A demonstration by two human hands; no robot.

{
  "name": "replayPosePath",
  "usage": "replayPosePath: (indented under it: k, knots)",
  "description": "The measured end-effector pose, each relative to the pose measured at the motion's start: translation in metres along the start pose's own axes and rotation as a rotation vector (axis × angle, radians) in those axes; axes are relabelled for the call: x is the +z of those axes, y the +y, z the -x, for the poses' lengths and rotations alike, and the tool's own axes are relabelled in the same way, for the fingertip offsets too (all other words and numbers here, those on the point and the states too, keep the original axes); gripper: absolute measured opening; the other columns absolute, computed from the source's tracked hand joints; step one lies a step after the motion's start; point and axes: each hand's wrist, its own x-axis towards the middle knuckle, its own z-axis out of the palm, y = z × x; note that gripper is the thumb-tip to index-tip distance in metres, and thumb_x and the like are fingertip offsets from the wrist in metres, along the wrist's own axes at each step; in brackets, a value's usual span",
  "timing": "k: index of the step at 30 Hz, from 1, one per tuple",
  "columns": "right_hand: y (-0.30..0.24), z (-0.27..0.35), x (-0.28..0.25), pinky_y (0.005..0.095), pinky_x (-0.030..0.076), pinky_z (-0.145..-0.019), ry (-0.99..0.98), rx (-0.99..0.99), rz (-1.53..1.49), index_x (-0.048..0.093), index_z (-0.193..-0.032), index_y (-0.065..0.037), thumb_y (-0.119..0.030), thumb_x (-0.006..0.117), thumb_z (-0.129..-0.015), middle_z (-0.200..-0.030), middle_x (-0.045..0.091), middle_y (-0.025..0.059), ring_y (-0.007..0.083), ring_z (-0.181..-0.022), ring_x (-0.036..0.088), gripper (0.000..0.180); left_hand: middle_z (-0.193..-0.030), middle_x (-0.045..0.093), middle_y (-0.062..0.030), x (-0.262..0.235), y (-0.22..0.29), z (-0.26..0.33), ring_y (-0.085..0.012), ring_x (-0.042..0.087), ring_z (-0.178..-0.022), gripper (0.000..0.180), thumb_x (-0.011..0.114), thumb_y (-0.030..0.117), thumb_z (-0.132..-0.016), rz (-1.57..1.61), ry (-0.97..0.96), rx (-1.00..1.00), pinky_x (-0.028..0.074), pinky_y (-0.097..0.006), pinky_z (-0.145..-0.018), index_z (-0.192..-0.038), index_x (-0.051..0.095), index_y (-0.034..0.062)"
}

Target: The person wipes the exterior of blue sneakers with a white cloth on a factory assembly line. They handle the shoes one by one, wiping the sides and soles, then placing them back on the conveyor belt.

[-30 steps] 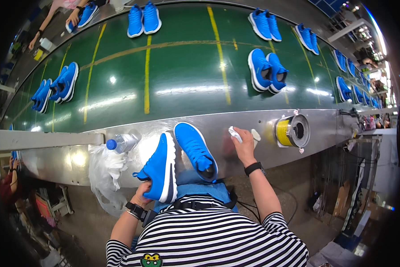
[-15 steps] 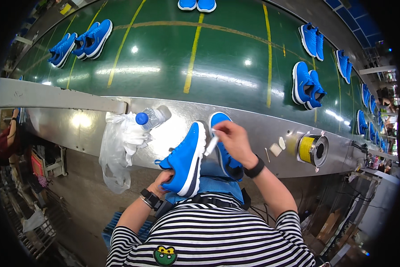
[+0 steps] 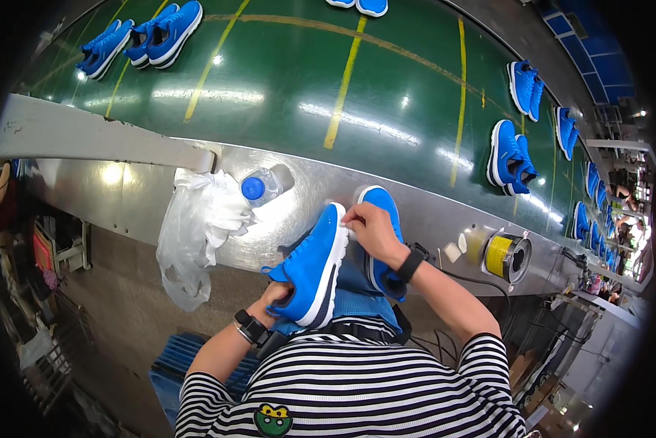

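Note:
My left hand (image 3: pixel 277 293) is closed on the heel end of a blue sneaker (image 3: pixel 315 252) with a white sole, its fingers inside the collar. The shoe is tilted, its toe pointing away from me and its sole edge facing right. At the sole's toe end, my right hand (image 3: pixel 370 228) pinches a small white piece, mostly hidden by its fingers; whether it is cloth cannot be made out. A second blue sneaker (image 3: pixel 388 204) stands partly behind my right hand and wrist, at the steel ledge's near edge.
A green conveyor belt (image 3: pixel 269 80) with yellow lines carries several blue sneakers beyond the steel ledge (image 3: pixel 430 215). On the ledge stand a clear bottle with a blue cap (image 3: pixel 253 188), a white plastic bag (image 3: pixel 189 241) hanging over the edge, a yellow-labelled tin (image 3: pixel 499 255) and small white pieces (image 3: pixel 452 252).
My right hand has moved down and left, bringing its fingertips against the toe edge of the held sneaker's sole. The white piece it held out is now mostly hidden. The view has shifted.

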Motion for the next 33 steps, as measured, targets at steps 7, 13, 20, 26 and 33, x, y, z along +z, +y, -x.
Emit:
replayPosePath:
  k: [7, 13, 20, 26, 33]
  knots:
    - [0.008, -0.026, 0.01, 0.0315, 0.045, -0.065, 0.011, 0.069, -0.003, 0.063, -0.079, -0.001, 0.002, 0.059, -0.072, -0.077, 0.06, 0.0131, 0.024, -0.072, 0.059, 0.008, -0.119, 0.052, -0.0163, -0.004, -0.003, 0.002, -0.0219, 0.057, -0.101, 0.036, 0.044, 0.015, -0.093, 0.038, 0.003, -0.035, 0.047, -0.033, -0.089, -0.124, 0.042, -0.0023]
    - [0.004, -0.007, 0.006, 0.0313, 0.045, -0.065, 0.008, -0.028, 0.04, 0.062, -0.076, 0.0, 0.001, 0.058, -0.073, -0.076, 0.06, 0.0126, 0.0234, -0.072, 0.058, 0.005, -0.12, 0.052, -0.0165, 0.005, 0.004, 0.004, -0.0219, 0.056, -0.101, 0.035, 0.043, 0.015, -0.093, 0.046, -0.044, 0.021, 0.047, -0.033, -0.089, -0.124, 0.042, -0.0021]
    - [0.007, -0.029, -0.005, 0.0301, 0.046, -0.059, 0.087, 0.291, -0.404, 0.061, -0.086, -0.002, -0.002, 0.055, -0.079, -0.076, 0.06, 0.0095, 0.0167, -0.07, 0.059, 0.009, -0.119, 0.052, -0.0153, -0.015, -0.003, -0.003, -0.021, 0.056, -0.101, 0.033, 0.042, 0.011, -0.093, -0.021, 0.046, -0.018, 0.047, -0.032, -0.088, -0.123, 0.043, -0.002]
    - [-0.003, -0.009, -0.009, 0.0222, 0.047, -0.066, -0.158, 0.248, -0.198, 0.063, -0.086, -0.001, -0.006, 0.064, -0.078, -0.082, 0.059, 0.0045, 0.0092, -0.077, 0.057, 0.01, -0.12, 0.052, -0.0153, 0.01, 0.014, 0.007, -0.0215, 0.056, -0.102, 0.033, 0.043, 0.01, -0.093, 0.014, -0.1, 0.088, 0.047, -0.033, -0.089, -0.124, 0.042, -0.0018]
    - [0.0, -0.021, 0.0, 0.024, 0.047, -0.054, -0.059, 0.185, -0.03, 0.062, -0.077, 0.0, -0.003, 0.063, -0.075, -0.066, 0.061, 0.0066, 0.0122, -0.057, 0.059, 0.004, -0.12, 0.051, -0.0156, -0.003, 0.009, 0.002, -0.0219, 0.056, -0.103, 0.034, 0.042, 0.01, -0.093, -0.003, -0.014, 0.009, 0.047, -0.033, -0.09, -0.124, 0.042, -0.0018]
